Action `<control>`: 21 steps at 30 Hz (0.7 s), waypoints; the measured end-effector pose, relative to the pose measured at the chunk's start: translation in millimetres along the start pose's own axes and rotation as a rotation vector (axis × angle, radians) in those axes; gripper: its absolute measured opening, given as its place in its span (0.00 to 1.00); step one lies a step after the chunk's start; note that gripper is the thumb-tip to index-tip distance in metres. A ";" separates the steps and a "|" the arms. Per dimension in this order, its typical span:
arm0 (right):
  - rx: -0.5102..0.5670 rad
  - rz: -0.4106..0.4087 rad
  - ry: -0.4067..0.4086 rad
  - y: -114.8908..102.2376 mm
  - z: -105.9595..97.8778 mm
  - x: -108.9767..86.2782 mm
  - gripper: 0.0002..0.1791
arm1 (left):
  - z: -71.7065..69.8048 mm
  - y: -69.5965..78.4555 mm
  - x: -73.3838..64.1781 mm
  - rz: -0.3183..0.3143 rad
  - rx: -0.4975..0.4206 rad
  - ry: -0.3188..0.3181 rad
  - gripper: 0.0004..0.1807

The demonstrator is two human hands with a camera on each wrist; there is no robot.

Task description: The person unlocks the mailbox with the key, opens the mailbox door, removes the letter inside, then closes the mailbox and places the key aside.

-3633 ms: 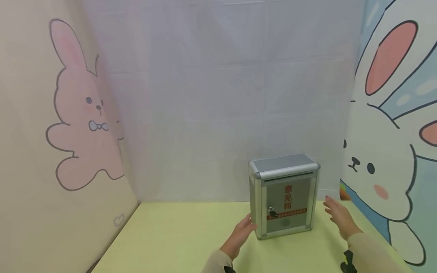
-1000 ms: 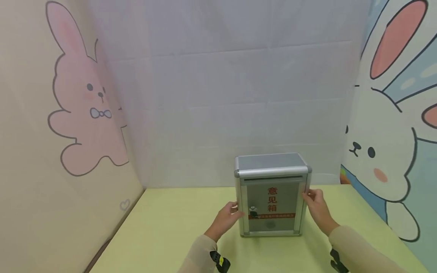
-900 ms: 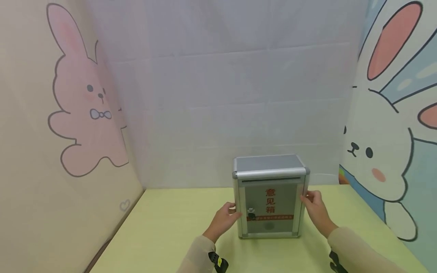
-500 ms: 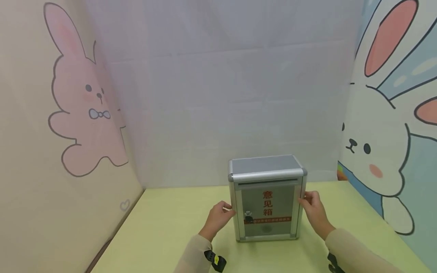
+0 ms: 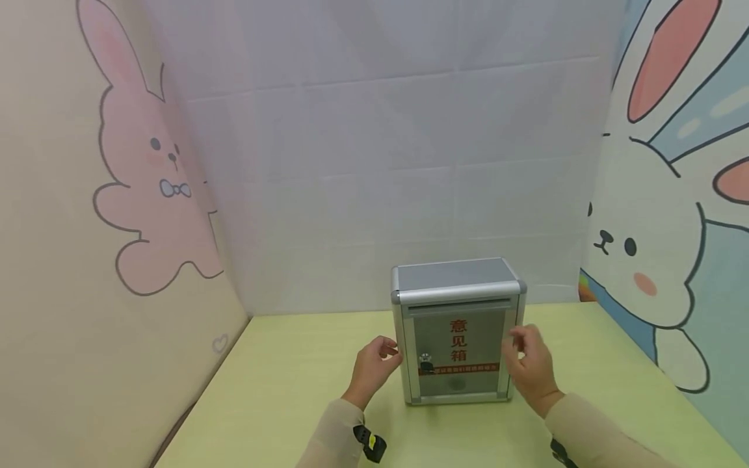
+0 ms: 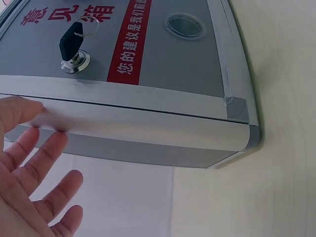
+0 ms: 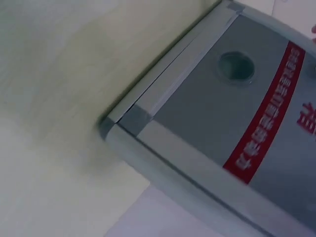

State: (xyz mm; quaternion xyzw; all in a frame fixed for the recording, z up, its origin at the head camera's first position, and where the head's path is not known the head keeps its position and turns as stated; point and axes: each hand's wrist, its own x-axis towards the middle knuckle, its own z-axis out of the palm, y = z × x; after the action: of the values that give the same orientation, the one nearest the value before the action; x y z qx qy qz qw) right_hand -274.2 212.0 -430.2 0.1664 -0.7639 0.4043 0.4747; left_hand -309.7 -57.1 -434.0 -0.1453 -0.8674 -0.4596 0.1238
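A grey metal suggestion box point(image 5: 458, 338) with silver edges stands upright on the table, its door facing me. A key point(image 6: 71, 45) sits in the door's lock point(image 6: 76, 62), with a ring hanging from it. My left hand point(image 5: 371, 369) is at the box's left side; its fingertips touch the silver edge there, fingers spread and mostly straight. Loosely bent, the fingers of my right hand point(image 5: 531, 368) are in front of the door's right edge and hold nothing. In the right wrist view the box's lower corner shows, but the hand does not.
The pale yellow table point(image 5: 292, 390) extends around the box. Behind it hangs a white sheet point(image 5: 328, 195). Rabbit-printed walls point(image 5: 649, 260) close off the right and left sides.
Both hands came to the box's sides, and the box was shifted left and turned to face me more squarely. Lately my right hand has come off its right edge toward the door.
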 end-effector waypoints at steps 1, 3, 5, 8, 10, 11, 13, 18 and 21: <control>-0.013 -0.090 -0.027 -3.1 5.0 -0.9 0.06 | -0.1 -0.3 -0.3 0.002 0.002 0.004 0.07; -0.051 -0.243 -0.090 -10.5 16.2 -1.4 0.09 | 0.0 -0.5 -0.5 0.008 0.000 0.014 0.07; -0.097 -0.353 -0.162 -18.1 27.7 -1.4 0.19 | 0.9 -0.3 -0.4 0.015 0.001 0.023 0.07; -0.172 -0.453 -0.220 -26.9 44.7 -2.1 0.30 | 2.6 -0.4 1.0 0.027 0.010 0.040 0.07; -0.200 -0.490 -0.226 -28.4 54.2 -4.2 0.32 | 4.1 -0.3 1.5 0.027 0.015 0.047 0.07; -0.204 -0.497 -0.226 -28.2 57.8 -5.5 0.31 | 5.0 -0.4 1.7 0.030 0.017 0.052 0.07; -0.224 -0.492 -0.226 -28.4 62.8 -8.1 0.23 | 5.7 -0.1 1.6 0.032 0.014 0.054 0.07; -0.255 -0.475 -0.230 -26.7 69.6 -13.0 0.20 | 3.3 0.5 0.4 0.034 0.031 0.047 0.08; -0.263 -0.493 -0.232 -24.4 71.8 -14.4 0.29 | 3.0 1.7 0.6 0.027 0.037 0.047 0.08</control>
State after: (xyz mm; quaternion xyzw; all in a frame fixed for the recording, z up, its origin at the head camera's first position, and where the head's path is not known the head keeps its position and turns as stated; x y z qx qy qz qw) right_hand -293.9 139.4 -447.3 0.3290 -0.7953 0.1525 0.4858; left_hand -309.9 -53.6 -434.2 -0.1440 -0.8704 -0.4452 0.1529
